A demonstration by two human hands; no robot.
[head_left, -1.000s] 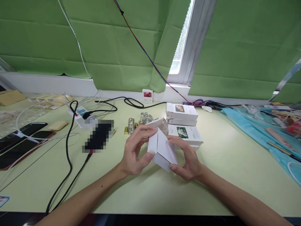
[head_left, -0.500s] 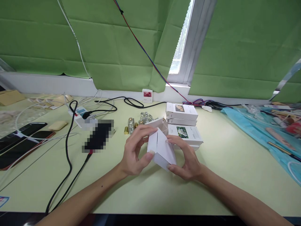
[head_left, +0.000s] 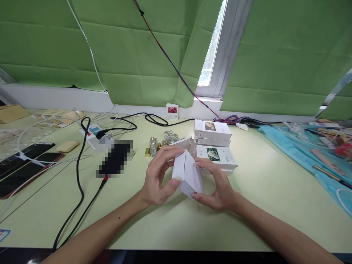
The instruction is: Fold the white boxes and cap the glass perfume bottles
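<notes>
A small white cardboard box (head_left: 189,172) is held tilted above the table, with a narrow gap along its upper edge. My left hand (head_left: 161,178) is closed on its left side, thumb on the near corner and fingers over the top. My right hand (head_left: 217,183) grips the right side between thumb and fingers. Just behind lie white boxes with a flower picture (head_left: 213,154), partly covered by my hands. Small glass bottles with gold parts (head_left: 153,142) stand behind my left hand, next to a gold cap (head_left: 147,152).
More white boxes (head_left: 211,132) are stacked farther back. A small picture box (head_left: 172,111) leans at the wall. To the left are a power strip (head_left: 95,135), black cables (head_left: 78,168) and phones (head_left: 30,174). Blue sheeting (head_left: 297,154) with various items covers the right side.
My right thumb has moved slightly left along the box's near edge. The right side of the box is pressed in a little. My left hand stays nearly still.
</notes>
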